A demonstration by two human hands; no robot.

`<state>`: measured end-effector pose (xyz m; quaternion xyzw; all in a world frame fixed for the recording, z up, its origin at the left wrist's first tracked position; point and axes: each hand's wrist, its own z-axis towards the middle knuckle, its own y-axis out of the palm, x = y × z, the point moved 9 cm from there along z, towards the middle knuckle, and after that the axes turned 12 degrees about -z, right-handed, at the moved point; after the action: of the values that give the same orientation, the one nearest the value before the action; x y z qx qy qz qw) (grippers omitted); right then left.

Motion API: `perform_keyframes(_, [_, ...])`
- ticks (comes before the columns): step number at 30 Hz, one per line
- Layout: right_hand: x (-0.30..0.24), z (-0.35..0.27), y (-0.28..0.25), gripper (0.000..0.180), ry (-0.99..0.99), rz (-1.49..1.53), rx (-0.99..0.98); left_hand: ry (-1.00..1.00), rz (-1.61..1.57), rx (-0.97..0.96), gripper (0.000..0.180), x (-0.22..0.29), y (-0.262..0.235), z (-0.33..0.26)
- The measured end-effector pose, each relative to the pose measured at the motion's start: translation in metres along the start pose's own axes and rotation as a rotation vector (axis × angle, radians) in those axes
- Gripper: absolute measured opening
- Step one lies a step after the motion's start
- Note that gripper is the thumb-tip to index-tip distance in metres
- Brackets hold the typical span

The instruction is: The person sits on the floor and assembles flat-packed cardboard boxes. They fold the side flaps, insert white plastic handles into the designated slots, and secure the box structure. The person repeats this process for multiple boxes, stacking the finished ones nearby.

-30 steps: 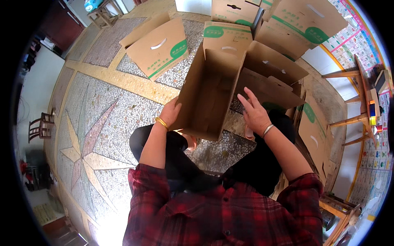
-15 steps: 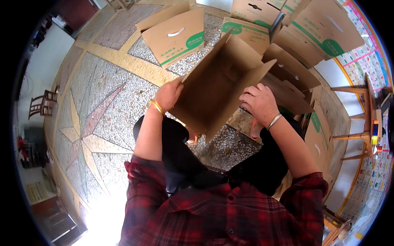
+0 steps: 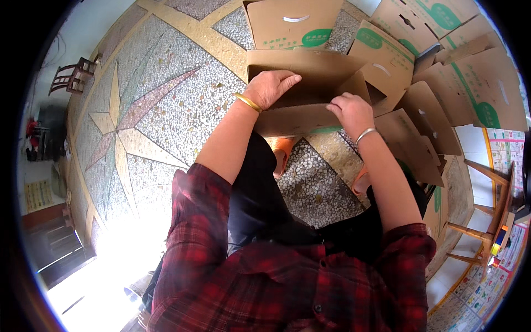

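Turned the open cardboard box (image 3: 310,113) from lengthwise to crosswise, shifted the left hand (image 3: 270,89) over its left end, brought the right hand (image 3: 354,113) onto its near rim

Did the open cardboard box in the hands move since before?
Yes. Against the star pattern set in the floor, the open cardboard box has turned clockwise.

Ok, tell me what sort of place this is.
Probably a room in a home, though I can't be certain: there's a hard floor with an inlaid star, a wooden chair, and wall charts of small pictures.
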<state>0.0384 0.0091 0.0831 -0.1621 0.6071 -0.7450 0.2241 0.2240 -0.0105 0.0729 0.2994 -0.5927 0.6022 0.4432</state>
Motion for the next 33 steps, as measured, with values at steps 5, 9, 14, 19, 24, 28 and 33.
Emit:
perform_keyframes(5, [0.001, 0.031, 0.014, 0.022, 0.005, 0.028, -0.066, -0.316, -0.572, 0.116, 0.074, -0.055, -0.033, -0.007])
perform_keyframes(9, [0.016, 0.049, 0.03, 0.025, 0.07, 0.032, -0.102, -0.319, -0.596, 0.173, 0.076, -0.07, -0.051, -0.011])
perform_keyframes(14, [0.025, 0.062, 0.05, 0.027, 0.108, -0.015, -0.157, -0.403, -0.684, -0.042, 0.076, -0.085, -0.036, -0.025])
perform_keyframes(19, [0.021, 0.064, 0.047, 0.023, 0.102, -0.035, -0.109, -0.365, -0.267, -0.049, 0.042, -0.094, -0.035, -0.023])
perform_keyframes(24, [0.024, 0.049, -0.011, 0.029, 0.055, 0.154, 0.316, -0.244, -0.44, 0.428, 0.044, -0.083, -0.067, -0.02])
perform_keyframes(28, [0.083, 0.008, -0.043, 0.046, 0.324, 0.287, 0.504, -0.123, -0.673, 0.832, 0.039, -0.08, -0.114, -0.044])
perform_keyframes(33, [0.124, -0.019, 0.005, 0.057, 0.548, 0.796, 0.247, -0.152, -0.882, 0.889, 0.038, -0.084, -0.14, -0.069])
